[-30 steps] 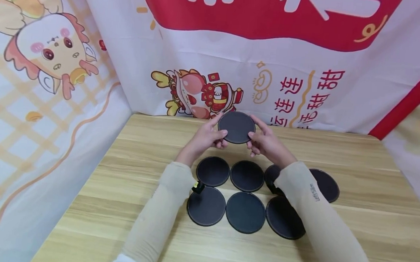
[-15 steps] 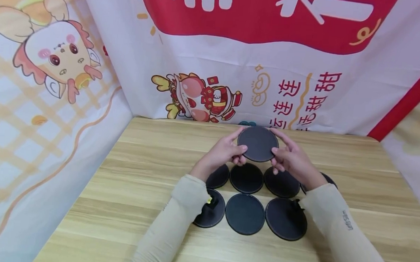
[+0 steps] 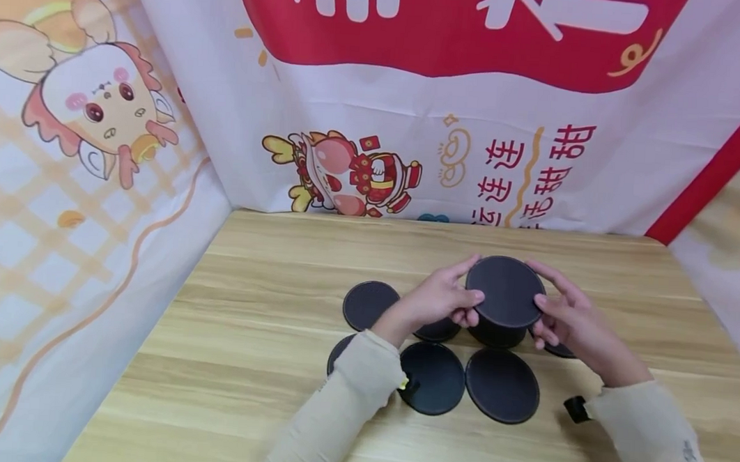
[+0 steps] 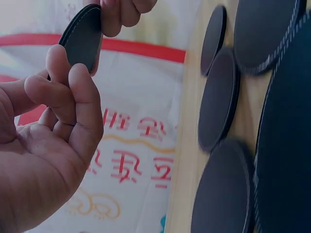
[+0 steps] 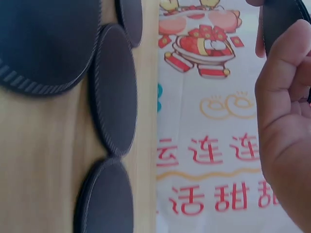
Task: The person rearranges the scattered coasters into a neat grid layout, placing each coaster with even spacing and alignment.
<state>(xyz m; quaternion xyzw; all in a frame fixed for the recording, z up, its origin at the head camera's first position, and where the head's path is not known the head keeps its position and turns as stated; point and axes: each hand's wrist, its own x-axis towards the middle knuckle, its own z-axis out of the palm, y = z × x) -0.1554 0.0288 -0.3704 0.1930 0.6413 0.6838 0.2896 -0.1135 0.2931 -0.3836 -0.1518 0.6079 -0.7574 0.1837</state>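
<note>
A round black coaster with a stitched edge is held up above the table, face tilted toward the head camera. My left hand pinches its left edge, thumb on the face. On the opposite edge my right hand grips it the same way. The left wrist view shows this coaster nearly edge-on beyond the left hand's curled fingers. Below it lie two rows of similar coasters. In the back row, one coaster is mostly hidden under the held one, and another is partly covered by my right hand.
The front row has a coaster at right, a middle one and a left one partly behind my sleeve. A further coaster begins the back row. A printed cloth hangs behind the wooden table.
Both hands have carried the coaster to the right and nearer, from the table's back edge to over the back row's right part. The coasters on the table stay put.
</note>
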